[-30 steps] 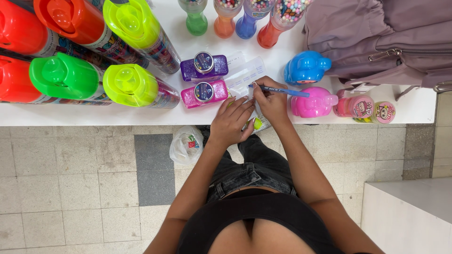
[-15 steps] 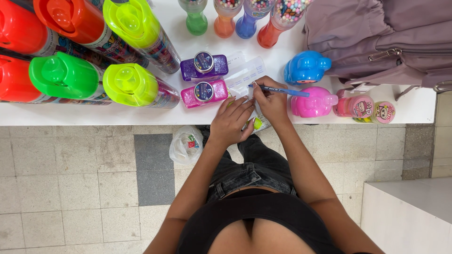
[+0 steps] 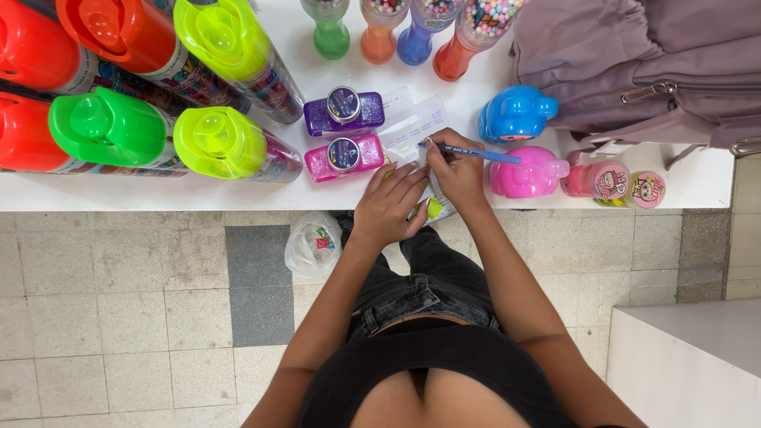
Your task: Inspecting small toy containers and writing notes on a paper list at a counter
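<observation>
My right hand [image 3: 457, 171] grips a blue pen [image 3: 476, 152] with its tip on a white paper slip [image 3: 412, 127] lying on the white shelf [image 3: 198, 194]. My left hand [image 3: 390, 204] rests flat beside it, pressing down a small yellow-green object [image 3: 433, 208] and the near end of the slip at the shelf's front edge. A pink glitter bottle [image 3: 346, 156] and a purple glitter bottle [image 3: 344, 112] lie just left of the slip.
Big neon orange, green and yellow bottles [image 3: 222, 143] fill the shelf's left. Candy-filled bottles [image 3: 456, 32] stand at the back. Blue [image 3: 515, 115] and pink [image 3: 527, 173] elephant-shaped containers, small pink jars [image 3: 626, 186] and a mauve backpack [image 3: 634, 63] sit right. A plastic bag [image 3: 313, 244] lies on the tiled floor.
</observation>
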